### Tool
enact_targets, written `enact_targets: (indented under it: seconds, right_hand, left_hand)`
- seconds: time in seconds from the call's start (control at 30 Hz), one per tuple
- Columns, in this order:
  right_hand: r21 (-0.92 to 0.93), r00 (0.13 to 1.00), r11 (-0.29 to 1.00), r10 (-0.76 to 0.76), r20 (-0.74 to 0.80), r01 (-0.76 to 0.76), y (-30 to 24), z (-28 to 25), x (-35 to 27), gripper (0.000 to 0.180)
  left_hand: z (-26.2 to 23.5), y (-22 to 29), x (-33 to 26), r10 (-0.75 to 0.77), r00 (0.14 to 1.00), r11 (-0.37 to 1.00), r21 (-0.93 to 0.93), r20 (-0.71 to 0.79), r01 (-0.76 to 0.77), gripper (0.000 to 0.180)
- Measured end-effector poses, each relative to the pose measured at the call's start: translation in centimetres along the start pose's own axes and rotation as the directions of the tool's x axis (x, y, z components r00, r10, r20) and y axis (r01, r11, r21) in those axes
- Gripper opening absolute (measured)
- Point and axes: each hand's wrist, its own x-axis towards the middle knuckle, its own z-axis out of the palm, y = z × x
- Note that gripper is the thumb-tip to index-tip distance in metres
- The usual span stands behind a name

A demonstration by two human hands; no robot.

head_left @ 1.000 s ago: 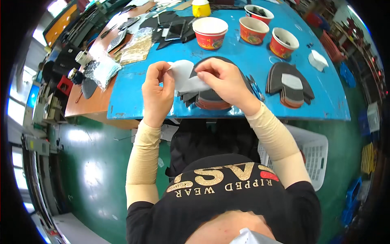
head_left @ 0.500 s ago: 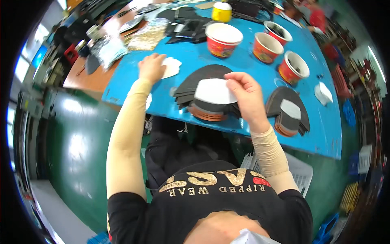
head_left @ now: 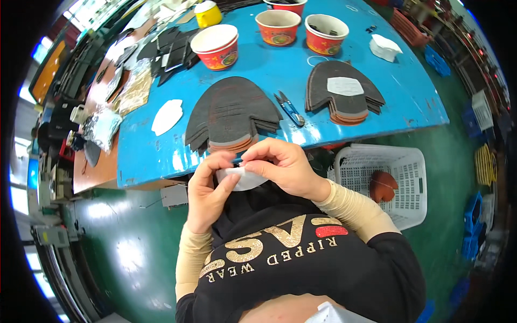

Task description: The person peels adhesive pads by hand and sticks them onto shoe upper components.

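Note:
My left hand (head_left: pixel 209 188) and my right hand (head_left: pixel 283 168) are close together at the table's front edge, near my chest. Both pinch a white fabric patch (head_left: pixel 249 181) by its upper edge, and it hangs below the fingers. Just beyond them lies a stack of dark shoe-upper pieces (head_left: pixel 231 113) with brown lower edges. To its right is a second such stack (head_left: pixel 344 99) with a white patch (head_left: pixel 345 86) on top. Small blue thread snips (head_left: pixel 290 110) rest between the stacks. More white cut pieces (head_left: pixel 167 117) lie left of the nearer stack.
Red paper tubs (head_left: pixel 215 47) stand along the blue table (head_left: pixel 377 126), with a yellow cup (head_left: pixel 208 14) behind. Black pieces (head_left: pixel 171 51) and plastic bags (head_left: pixel 134 89) are heaped at left. A white crate (head_left: pixel 412 188) holding a reddish-brown piece (head_left: pixel 383 187) stands below at right.
The white patch has come off the nearer stack toward my chest. My left hand has left the white pieces and joined my right on it. The view has swung right.

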Motion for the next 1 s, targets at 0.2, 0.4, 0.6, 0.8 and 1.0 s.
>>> enact_targets:
  seconds: [0.2, 0.4, 0.6, 0.8, 1.0]
  right_hand:
    - [0.145, 0.974, 0.963, 0.223, 0.041, -0.226, -0.9, 0.3, 0.6, 0.018]
    - [0.186, 0.929, 0.910, 0.366, 0.062, -0.371, -1.4, -1.2, 0.0, 0.014]
    - [-0.103, 0.958, 0.955, 0.284, 0.033, -0.280, -1.4, -0.4, 0.4, 0.014]
    - [-0.102, 0.948, 0.943, 0.315, -0.044, -0.318, -1.0, -0.3, 1.8, 0.009]
    - [-0.041, 0.967, 0.974, 0.214, -0.141, -0.221, -1.0, 1.2, 3.4, 0.010]
  left_hand:
    - [-0.2, 0.9, -0.3, -0.025, 0.999, 0.999, 0.041, -0.042, 0.027, 0.013]
    - [-0.9, 0.2, -0.2, -0.056, 0.998, 0.990, 0.129, -0.019, 0.058, 0.017]
    - [-0.9, 0.4, 0.2, -0.045, 0.999, 0.975, 0.219, -0.007, 0.045, 0.019]
    - [-0.7, 0.4, 1.0, 0.200, 0.969, 0.896, 0.428, -0.143, -0.122, 0.027]
    - [-0.2, 1.1, 0.7, 0.415, 0.909, 0.746, 0.589, -0.047, -0.310, 0.043]
